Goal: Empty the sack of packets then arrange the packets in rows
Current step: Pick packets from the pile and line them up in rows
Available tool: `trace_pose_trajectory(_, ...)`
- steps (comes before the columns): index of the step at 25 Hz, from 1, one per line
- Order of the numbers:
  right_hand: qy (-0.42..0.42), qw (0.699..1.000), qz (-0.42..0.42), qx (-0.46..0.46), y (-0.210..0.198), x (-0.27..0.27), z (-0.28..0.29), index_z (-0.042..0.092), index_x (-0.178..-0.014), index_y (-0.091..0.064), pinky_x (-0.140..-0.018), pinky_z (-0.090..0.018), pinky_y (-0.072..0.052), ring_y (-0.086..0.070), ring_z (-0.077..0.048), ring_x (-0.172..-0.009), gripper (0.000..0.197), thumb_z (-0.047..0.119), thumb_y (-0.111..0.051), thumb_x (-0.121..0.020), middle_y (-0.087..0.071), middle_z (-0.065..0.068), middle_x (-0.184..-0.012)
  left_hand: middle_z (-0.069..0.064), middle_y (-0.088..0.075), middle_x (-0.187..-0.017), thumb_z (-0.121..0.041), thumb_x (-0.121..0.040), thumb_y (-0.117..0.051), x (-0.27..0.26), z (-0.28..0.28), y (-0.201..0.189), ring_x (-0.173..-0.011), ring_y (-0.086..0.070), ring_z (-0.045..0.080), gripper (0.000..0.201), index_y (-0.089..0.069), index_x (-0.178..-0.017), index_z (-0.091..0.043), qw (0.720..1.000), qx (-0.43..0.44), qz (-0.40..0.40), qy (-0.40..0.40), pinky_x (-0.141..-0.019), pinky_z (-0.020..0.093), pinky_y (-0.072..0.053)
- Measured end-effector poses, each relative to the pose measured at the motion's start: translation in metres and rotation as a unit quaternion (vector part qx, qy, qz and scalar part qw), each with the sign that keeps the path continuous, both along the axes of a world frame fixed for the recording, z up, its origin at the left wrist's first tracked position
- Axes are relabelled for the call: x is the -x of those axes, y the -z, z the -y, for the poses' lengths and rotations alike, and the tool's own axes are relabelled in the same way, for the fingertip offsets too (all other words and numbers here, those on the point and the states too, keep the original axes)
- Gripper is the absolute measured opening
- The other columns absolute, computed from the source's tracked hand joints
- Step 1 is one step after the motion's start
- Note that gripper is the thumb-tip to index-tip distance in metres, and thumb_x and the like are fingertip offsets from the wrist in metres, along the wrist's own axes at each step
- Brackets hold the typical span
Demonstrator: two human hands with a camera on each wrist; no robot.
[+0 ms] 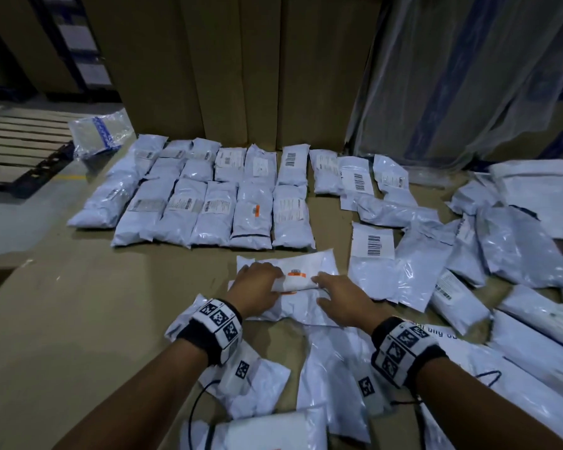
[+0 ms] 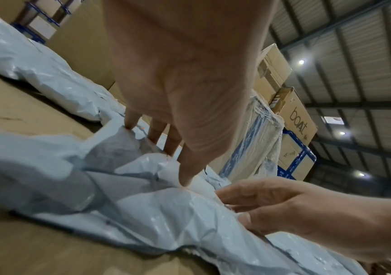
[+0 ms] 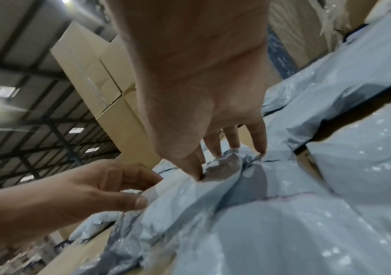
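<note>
A white packet with an orange label (image 1: 306, 271) lies crosswise on another packet near the middle of the cardboard surface (image 1: 78, 319). My left hand (image 1: 273, 280) grips its left end, thumb on the near side and fingers on the far side (image 2: 168, 158). My right hand (image 1: 322, 287) grips its right part the same way (image 3: 215, 160). Two rows of white packets (image 1: 208, 196) lie side by side just beyond. Several loose packets (image 1: 468, 248) are heaped at the right.
A large flat white bag (image 1: 540, 190) lies at the far right. More packets (image 1: 335, 378) lie under my wrists. Tall cardboard boxes (image 1: 241, 76) and a plastic-wrapped stack (image 1: 468, 76) stand behind the rows. A wooden pallet (image 1: 20, 151) sits at the left.
</note>
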State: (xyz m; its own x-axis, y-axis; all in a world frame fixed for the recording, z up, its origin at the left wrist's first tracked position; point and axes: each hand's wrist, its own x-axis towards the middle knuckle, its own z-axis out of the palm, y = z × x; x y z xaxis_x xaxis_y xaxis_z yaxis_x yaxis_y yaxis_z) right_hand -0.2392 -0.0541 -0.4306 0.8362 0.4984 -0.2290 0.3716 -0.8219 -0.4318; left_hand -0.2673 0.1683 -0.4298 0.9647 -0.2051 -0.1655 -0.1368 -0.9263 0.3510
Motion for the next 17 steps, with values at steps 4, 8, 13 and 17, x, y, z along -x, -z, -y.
trace_pose_trajectory(4, 0.007, 0.999, 0.002, -0.047, -0.013, 0.008, 0.012, 0.011, -0.13, -0.055, -0.097, -0.029, -0.04, -0.053, -0.026, -0.121, 0.04, 0.02, -0.057, -0.092, -0.058, -0.008, -0.132, 0.015, -0.041, -0.137, -0.071, -0.066, -0.058, -0.002, 0.013, -0.014, -0.117, -0.048, 0.041, 0.091, -0.033, -0.14, -0.024, 0.991, -0.122, -0.052, -0.026, -0.092, 0.052, -0.046)
trace_pose_trajectory(8, 0.039, 0.991, -0.001, -0.131, -0.03, 0.023, 0.033, 0.011, -0.128, -0.056, -0.094, -0.02, -0.036, -0.053, -0.023, -0.122, 0.036, 0.019, -0.056, -0.093, -0.057, -0.007, -0.132, 0.012, -0.035, -0.15, -0.075, -0.067, -0.061, -0.005, 0.023, -0.038, -0.133, -0.037, 0.036, 0.108, -0.016, -0.151, -0.023, 0.979, -0.136, -0.136, -0.059, -0.109, 0.045, -0.034)
trace_pose_trajectory(13, 0.078, 0.982, 0.016, -0.174, -0.066, 0.032, 0.076, 0.013, -0.13, -0.054, -0.099, -0.026, -0.038, -0.051, -0.022, -0.124, 0.039, 0.027, -0.057, -0.094, -0.054, -0.005, -0.136, 0.016, -0.05, -0.132, -0.051, -0.077, -0.072, 0.003, 0.048, -0.099, -0.124, -0.049, 0.037, 0.082, -0.035, -0.139, -0.012, 0.991, -0.093, -0.054, -0.085, -0.099, 0.041, -0.043)
trace_pose_trajectory(17, 0.134, 0.939, 0.003, -0.316, -0.097, 0.034, 0.105, 0.018, -0.123, -0.059, -0.091, -0.031, -0.047, -0.059, -0.018, -0.109, 0.03, 0.028, -0.056, -0.095, -0.063, -0.004, -0.123, 0.016, -0.046, -0.132, -0.037, -0.077, -0.073, 0.023, 0.101, -0.148, -0.116, -0.053, 0.034, 0.085, -0.028, -0.146, -0.018, 0.993, 0.003, 0.035, -0.116, -0.092, 0.036, -0.046)
